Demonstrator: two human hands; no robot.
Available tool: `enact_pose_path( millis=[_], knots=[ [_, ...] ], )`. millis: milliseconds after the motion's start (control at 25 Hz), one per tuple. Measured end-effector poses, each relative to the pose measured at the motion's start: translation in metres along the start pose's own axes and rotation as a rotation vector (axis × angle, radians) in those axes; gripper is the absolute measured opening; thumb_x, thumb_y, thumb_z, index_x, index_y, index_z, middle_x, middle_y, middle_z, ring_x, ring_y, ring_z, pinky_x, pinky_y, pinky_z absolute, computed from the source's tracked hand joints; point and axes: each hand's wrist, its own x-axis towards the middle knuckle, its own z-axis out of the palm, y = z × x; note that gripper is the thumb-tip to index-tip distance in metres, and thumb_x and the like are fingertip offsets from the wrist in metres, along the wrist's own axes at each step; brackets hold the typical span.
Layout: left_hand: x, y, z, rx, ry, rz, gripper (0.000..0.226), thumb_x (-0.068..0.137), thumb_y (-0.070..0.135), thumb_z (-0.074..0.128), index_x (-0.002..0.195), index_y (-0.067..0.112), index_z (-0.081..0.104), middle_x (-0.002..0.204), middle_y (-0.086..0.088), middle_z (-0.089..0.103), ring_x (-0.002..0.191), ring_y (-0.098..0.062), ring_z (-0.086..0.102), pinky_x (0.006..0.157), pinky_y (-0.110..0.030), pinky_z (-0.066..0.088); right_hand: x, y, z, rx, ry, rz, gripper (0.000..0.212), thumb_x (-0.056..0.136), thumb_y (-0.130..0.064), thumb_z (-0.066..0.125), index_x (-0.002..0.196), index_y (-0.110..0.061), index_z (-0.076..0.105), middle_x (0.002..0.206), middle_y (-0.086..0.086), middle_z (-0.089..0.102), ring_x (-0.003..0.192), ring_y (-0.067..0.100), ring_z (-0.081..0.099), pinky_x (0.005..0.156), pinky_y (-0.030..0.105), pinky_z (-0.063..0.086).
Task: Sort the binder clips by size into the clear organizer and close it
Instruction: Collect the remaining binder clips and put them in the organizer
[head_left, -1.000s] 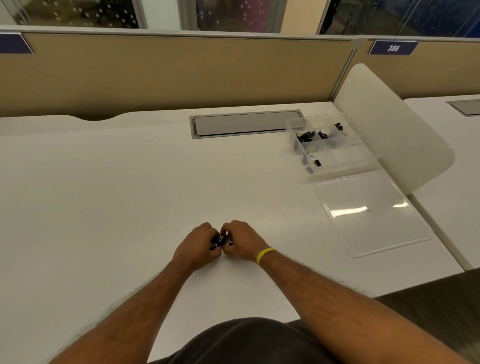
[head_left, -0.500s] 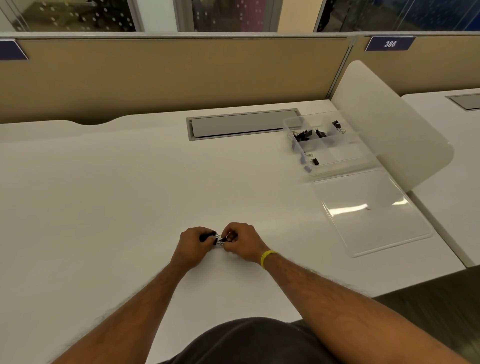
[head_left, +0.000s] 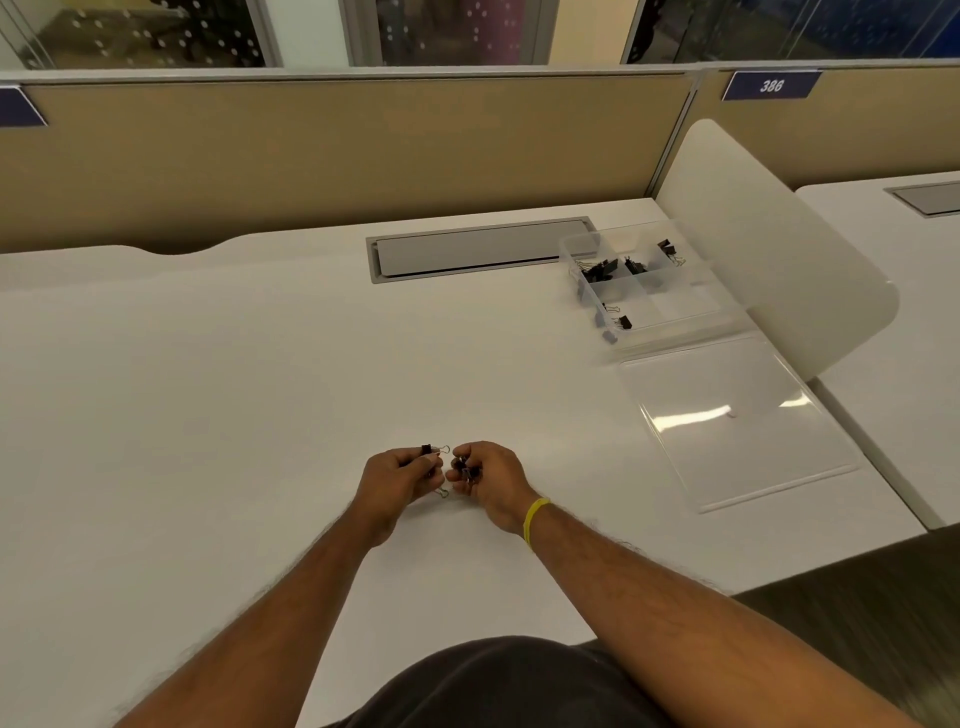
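Observation:
My left hand (head_left: 397, 483) and my right hand (head_left: 491, 478) hover close together just above the white desk, near its front edge. The left hand's fingers curl round small black binder clips (head_left: 430, 451) with wire handles poking out. In the right hand's curled fingers sit more black clips (head_left: 466, 470). Far off at the back right stands the clear organizer (head_left: 571, 249), open, with black clips in several of its compartments. Its clear lid (head_left: 737, 421) lies flat on the desk toward me.
A grey cable hatch (head_left: 478, 249) is set into the desk left of the organizer. A white curved divider panel (head_left: 769, 249) rises behind the organizer. A tan partition wall runs along the back. The desk's right edge lies just beyond the lid.
My hands have drawn slightly apart, each now holding its own clips, where before they were pressed together over one cluster.

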Motion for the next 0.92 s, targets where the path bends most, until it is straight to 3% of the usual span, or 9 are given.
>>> enact_pose_path(
  millis=[160, 240, 360, 440, 680, 800, 920],
  knots=[
    [-0.005, 0.004, 0.008, -0.05, -0.034, 0.018, 0.015, 0.093, 0.006, 0.059, 0.103, 0.0, 0.069, 0.092, -0.019, 0.069, 0.082, -0.024, 0.07, 0.081, -0.033, 0.059, -0.003, -0.003, 0.0, 0.14, -0.052, 0.1, 0.017, 0.09, -0.014, 0.046, 0.085, -0.004, 0.058, 0.078, 0.012, 0.058, 0.063, 0.02, 0.055, 0.056, 0.028, 0.048],
    [-0.009, 0.008, 0.015, 0.131, -0.038, 0.139, 0.016, 0.092, 0.01, 0.06, 0.104, 0.009, 0.072, 0.095, -0.011, 0.074, 0.087, -0.024, 0.072, 0.083, -0.034, 0.058, -0.002, -0.002, 0.003, 0.178, -0.093, 0.113, 0.022, 0.093, -0.022, 0.045, 0.088, -0.005, 0.059, 0.081, 0.013, 0.059, 0.063, 0.021, 0.056, 0.06, 0.03, 0.051],
    [-0.016, 0.016, 0.027, 0.493, -0.086, 0.367, 0.018, 0.091, 0.014, 0.062, 0.104, 0.021, 0.074, 0.094, 0.009, 0.075, 0.089, -0.005, 0.07, 0.08, -0.02, 0.055, -0.002, -0.001, 0.004, 0.268, -0.101, 0.136, 0.031, 0.096, -0.029, 0.045, 0.094, -0.003, 0.063, 0.087, 0.014, 0.065, 0.075, 0.025, 0.059, 0.076, 0.038, 0.052],
    [-0.019, 0.021, 0.033, 0.605, -0.123, 0.437, 0.02, 0.09, 0.015, 0.062, 0.104, 0.023, 0.074, 0.094, 0.014, 0.074, 0.091, 0.002, 0.067, 0.079, -0.014, 0.052, -0.002, -0.002, 0.003, 0.317, -0.079, 0.154, 0.033, 0.096, -0.029, 0.046, 0.089, -0.003, 0.066, 0.082, 0.013, 0.069, 0.08, 0.025, 0.062, 0.079, 0.038, 0.052],
    [-0.01, 0.026, 0.019, 0.496, 0.036, 0.495, 0.018, 0.09, 0.011, 0.063, 0.102, 0.021, 0.072, 0.095, 0.008, 0.073, 0.086, -0.005, 0.07, 0.075, -0.028, 0.059, -0.003, -0.008, -0.001, 0.445, -0.014, 0.188, 0.025, 0.096, -0.018, 0.044, 0.083, -0.002, 0.059, 0.078, 0.013, 0.059, 0.07, 0.022, 0.057, 0.071, 0.033, 0.053],
    [0.001, 0.014, -0.002, 0.761, 0.101, 0.495, 0.018, 0.088, 0.015, 0.066, 0.106, 0.018, 0.07, 0.095, 0.009, 0.068, 0.084, -0.002, 0.065, 0.079, -0.027, 0.057, -0.002, -0.009, -0.006, 0.448, -0.015, 0.183, 0.026, 0.096, -0.02, 0.045, 0.082, -0.002, 0.059, 0.075, 0.014, 0.059, 0.07, 0.025, 0.057, 0.07, 0.034, 0.052],
    [0.005, 0.0, -0.015, 1.026, -0.015, 0.52, 0.026, 0.086, 0.021, 0.069, 0.112, 0.022, 0.066, 0.106, 0.01, 0.06, 0.095, -0.005, 0.059, 0.085, -0.025, 0.05, 0.0, -0.01, -0.014, 0.463, -0.017, 0.167, 0.031, 0.094, -0.029, 0.05, 0.09, 0.0, 0.06, 0.083, 0.018, 0.062, 0.079, 0.031, 0.063, 0.078, 0.04, 0.054]
  ],
)
